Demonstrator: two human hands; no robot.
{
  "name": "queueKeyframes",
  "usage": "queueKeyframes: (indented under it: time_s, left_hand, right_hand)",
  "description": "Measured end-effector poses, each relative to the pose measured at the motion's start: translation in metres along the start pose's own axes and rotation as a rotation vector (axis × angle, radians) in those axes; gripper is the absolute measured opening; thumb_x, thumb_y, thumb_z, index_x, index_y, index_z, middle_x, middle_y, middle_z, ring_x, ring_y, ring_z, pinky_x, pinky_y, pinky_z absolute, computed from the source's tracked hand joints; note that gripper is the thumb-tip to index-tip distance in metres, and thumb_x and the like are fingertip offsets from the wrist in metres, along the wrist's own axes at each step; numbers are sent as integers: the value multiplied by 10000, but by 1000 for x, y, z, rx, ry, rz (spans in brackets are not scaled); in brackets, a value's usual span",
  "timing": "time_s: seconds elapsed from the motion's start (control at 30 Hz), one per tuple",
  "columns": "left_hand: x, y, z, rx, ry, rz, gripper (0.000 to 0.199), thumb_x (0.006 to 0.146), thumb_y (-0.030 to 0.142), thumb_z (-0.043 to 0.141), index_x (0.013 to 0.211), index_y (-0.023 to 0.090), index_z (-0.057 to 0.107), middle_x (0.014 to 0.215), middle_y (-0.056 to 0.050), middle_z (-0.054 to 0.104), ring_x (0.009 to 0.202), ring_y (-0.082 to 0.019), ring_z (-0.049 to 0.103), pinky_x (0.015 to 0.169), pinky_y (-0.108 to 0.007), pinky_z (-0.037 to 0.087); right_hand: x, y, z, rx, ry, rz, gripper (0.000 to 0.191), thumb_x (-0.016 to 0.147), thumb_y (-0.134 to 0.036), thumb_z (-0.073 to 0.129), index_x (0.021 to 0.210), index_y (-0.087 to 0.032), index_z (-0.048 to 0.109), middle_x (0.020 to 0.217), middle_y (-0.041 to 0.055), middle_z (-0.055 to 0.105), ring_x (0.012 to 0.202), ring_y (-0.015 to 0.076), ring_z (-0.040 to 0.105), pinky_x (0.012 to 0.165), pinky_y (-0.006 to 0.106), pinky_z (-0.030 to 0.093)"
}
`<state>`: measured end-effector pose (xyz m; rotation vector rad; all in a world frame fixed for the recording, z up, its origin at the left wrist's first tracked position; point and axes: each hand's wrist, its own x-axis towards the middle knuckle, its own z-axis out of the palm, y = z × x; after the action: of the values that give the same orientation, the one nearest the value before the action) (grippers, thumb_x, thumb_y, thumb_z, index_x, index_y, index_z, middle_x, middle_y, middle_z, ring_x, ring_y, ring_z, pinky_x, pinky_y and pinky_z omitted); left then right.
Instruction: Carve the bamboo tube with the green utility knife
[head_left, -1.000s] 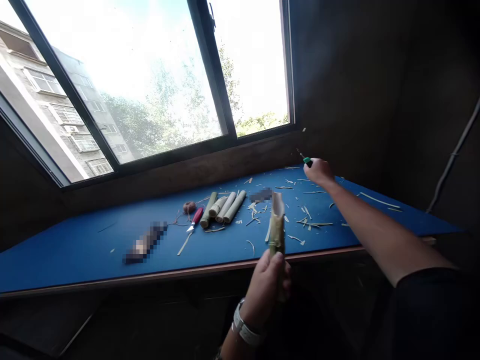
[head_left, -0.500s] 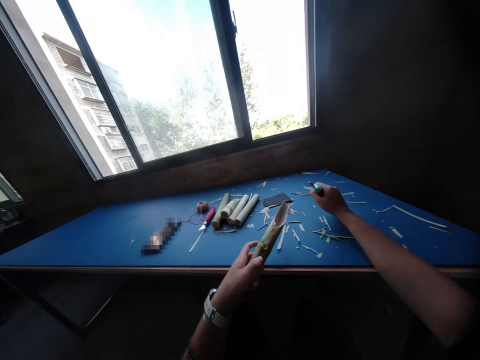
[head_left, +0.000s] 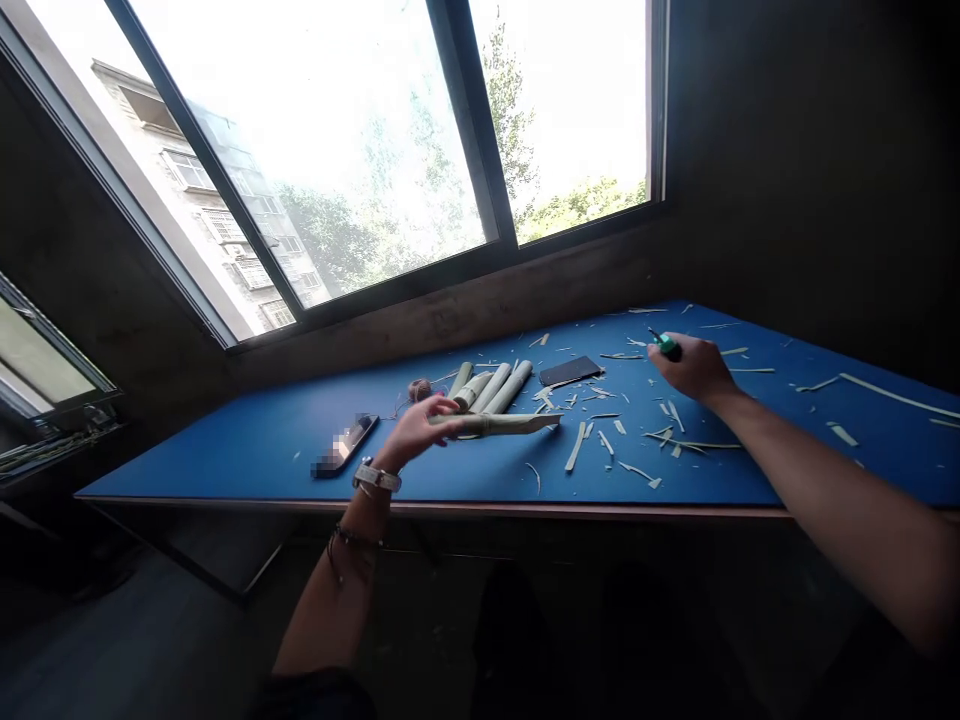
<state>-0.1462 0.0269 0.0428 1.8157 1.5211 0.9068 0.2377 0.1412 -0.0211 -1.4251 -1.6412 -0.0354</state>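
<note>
The left hand [head_left: 416, 430] has its fingers spread, touching the end of a split bamboo tube [head_left: 499, 423] lying level over the blue table [head_left: 247, 455]; whether it grips, I can't tell. Rolled bamboo tubes [head_left: 491, 388] lie beyond the fingers, a pixel-blurred slab [head_left: 343, 445] left of the wrist. The right hand [head_left: 694, 367], closed, clutches a green-handled tool [head_left: 666, 345] beyond pale shavings [head_left: 622, 440].
</note>
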Motion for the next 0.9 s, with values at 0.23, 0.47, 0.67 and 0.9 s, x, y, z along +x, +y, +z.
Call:
queueKeyframes:
  time_s: [0.23,0.47,0.67,0.9]
  left_hand:
    - [62,26,-4,-150,332,89,493,728,342,674,1091,116,429,832,-44,592,570,-90,594,513,-217,509]
    - [114,79,27,-56,307,256,456,735,327,670,1066,94,462,928,-97,625,641,-106,596,549,-230,500]
    - [121,110,34,195,246,459,364,722,310,677,993,96,563,864,-69,647,738,-130,598,683,-262,491]
    - [116,119,39,473,265,530,376,719,391,661,962,106,623,851,-86,663,787,-180,599,709,-289,470]
  right_hand:
    - [0,1,2,3,19,-9,234,763,-330,443,587,-227,329,551,33,449,548,149,393,555,284,281]
    - [1,5,2,-9,38,-13,254,774,-358,432,582,-230,325,552,38,473,537,150,419,531,277,288]
    - [3,7,4,-5,49,-14,263,763,-375,430,569,-232,325,536,35,465,528,158,433,516,274,285]
    - [2,4,3,-3,46,-55,264,760,-378,418,561,-237,315,522,25,454,518,162,434,511,272,287]
